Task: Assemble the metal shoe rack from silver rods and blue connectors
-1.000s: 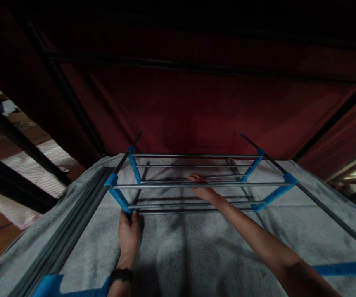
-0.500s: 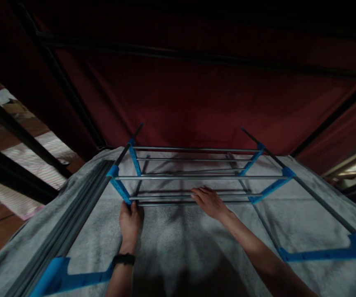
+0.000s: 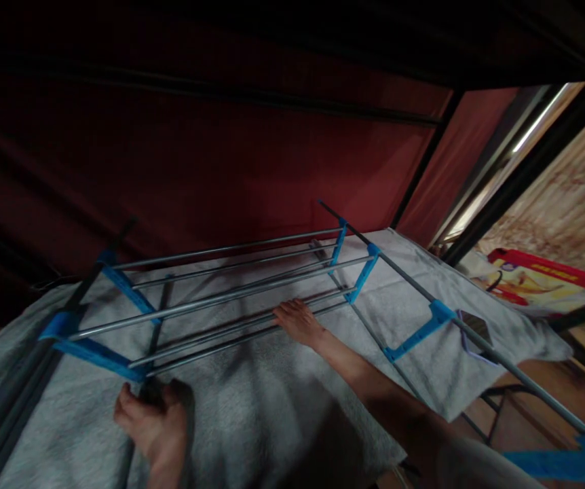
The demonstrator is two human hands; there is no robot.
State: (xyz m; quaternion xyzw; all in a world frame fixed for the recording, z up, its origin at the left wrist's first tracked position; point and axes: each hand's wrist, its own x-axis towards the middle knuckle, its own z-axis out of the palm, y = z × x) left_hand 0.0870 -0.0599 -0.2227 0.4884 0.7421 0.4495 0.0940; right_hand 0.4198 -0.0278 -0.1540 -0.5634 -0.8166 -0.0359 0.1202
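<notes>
A rack frame of thin metal rods, dark grey poles and blue plastic brackets stands on a grey cloth. At its near left corner, my left hand (image 3: 153,424) is just below a blue bracket (image 3: 100,360), thumb and fingers apart on either side of a grey pole. My right hand (image 3: 298,322) reaches to the lower metal rods (image 3: 241,329), its fingers curled over them right of the middle; the fingertips are partly hidden. An upper metal rod (image 3: 221,299) crosses above and behind my hands. On the right, another blue bracket (image 3: 419,333) joins the long poles.
Loose grey poles (image 3: 12,407) lie along the left side. A phone-like object (image 3: 476,333) rests on the grey cloth (image 3: 252,421) beyond the right pole. Behind is dark red fabric (image 3: 252,170) on a black frame (image 3: 425,170). A colourful box (image 3: 541,282) is at far right.
The view has turned to the right. My left hand has loosened from the blue bracket and its fingers have spread lower down. My right hand's fingers now curl over the lower rods.
</notes>
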